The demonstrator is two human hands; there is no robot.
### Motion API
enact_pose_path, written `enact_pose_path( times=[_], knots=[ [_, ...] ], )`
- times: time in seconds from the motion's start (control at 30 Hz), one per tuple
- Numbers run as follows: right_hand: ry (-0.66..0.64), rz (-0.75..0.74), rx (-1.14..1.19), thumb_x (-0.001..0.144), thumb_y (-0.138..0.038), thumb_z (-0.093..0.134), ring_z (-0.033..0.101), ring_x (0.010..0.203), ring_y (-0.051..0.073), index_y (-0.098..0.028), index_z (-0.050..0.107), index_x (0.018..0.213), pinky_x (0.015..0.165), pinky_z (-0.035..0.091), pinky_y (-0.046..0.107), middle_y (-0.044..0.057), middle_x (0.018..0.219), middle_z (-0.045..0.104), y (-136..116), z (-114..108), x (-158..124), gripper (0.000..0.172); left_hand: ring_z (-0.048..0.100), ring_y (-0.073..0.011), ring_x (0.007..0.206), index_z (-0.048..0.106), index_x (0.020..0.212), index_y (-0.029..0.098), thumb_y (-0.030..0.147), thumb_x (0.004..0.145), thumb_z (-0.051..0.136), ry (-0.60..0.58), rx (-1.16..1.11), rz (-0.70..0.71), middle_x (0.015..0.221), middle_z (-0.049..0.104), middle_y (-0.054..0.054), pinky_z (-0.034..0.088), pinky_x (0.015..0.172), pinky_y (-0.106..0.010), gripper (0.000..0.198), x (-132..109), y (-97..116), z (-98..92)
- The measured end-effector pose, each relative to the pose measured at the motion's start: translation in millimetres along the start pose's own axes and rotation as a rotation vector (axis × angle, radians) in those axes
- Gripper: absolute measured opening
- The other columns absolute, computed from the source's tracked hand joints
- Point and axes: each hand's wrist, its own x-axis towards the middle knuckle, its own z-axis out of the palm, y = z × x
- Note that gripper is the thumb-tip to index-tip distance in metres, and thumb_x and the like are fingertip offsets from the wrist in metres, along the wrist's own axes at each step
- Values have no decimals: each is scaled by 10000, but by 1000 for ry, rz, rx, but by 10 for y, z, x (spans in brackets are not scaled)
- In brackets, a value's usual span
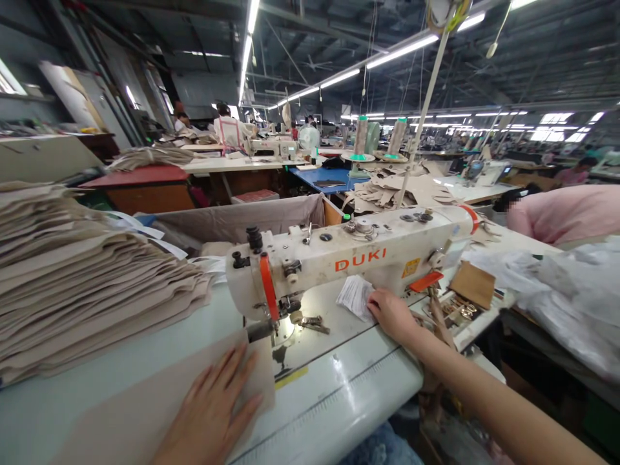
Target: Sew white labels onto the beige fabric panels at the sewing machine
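My left hand (213, 410) lies flat with fingers spread on a beige fabric piece (145, 413) that reaches under the needle area of the white sewing machine (349, 255). My right hand (390, 313) rests on the machine bed behind the presser foot (310, 321), its fingers closed on a small stack of white labels (355, 296). The fingertips are partly hidden by the labels.
A tall stack of beige fabric pieces (82, 284) sits at my left. A grey cloth bin (242, 219) stands behind the machine. Brown card, clips and white plastic bags (557, 290) lie at right. A person in pink (566, 213) is at far right.
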Motion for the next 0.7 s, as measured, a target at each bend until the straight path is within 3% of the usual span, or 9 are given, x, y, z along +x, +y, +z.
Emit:
enact_pose_path(
  times=[0.2, 0.33, 0.5, 0.7],
  knots=[
    [4, 42, -25, 908, -110, 453, 584, 921, 212, -133, 633, 877, 814, 408, 274, 111, 943, 636, -23, 12, -16, 184, 482, -274, 1271, 454, 1387, 249, 529, 896, 376, 40, 17, 31, 1436, 468, -85, 355, 1038, -432, 571, 1, -6, 15],
    [-9, 23, -25, 863, -154, 567, 564, 1008, 236, -98, 616, 1015, 870, 399, 287, 144, 1057, 612, -23, -31, -27, 169, 497, -282, 1258, 450, 1389, 243, 515, 897, 371, 27, 33, 38, 1433, 468, -99, 357, 1033, -461, 567, -6, 10, 1],
    [-18, 9, -7, 843, -164, 594, 583, 912, 229, -120, 647, 866, 800, 409, 280, 122, 955, 633, -25, -40, -4, 73, 496, -271, 1265, 454, 1384, 245, 510, 898, 366, -16, 24, 17, 1432, 463, -99, 377, 1023, -456, 561, 8, 53, -51],
    [35, 56, 70, 855, -145, 545, 608, 767, 196, -147, 669, 770, 679, 405, 255, 77, 825, 663, -22, -3, -32, 150, 506, -278, 1255, 472, 1374, 237, 488, 891, 410, -15, -3, 26, 1421, 479, -103, 393, 1023, -450, 548, 17, 52, -116]
  ],
)
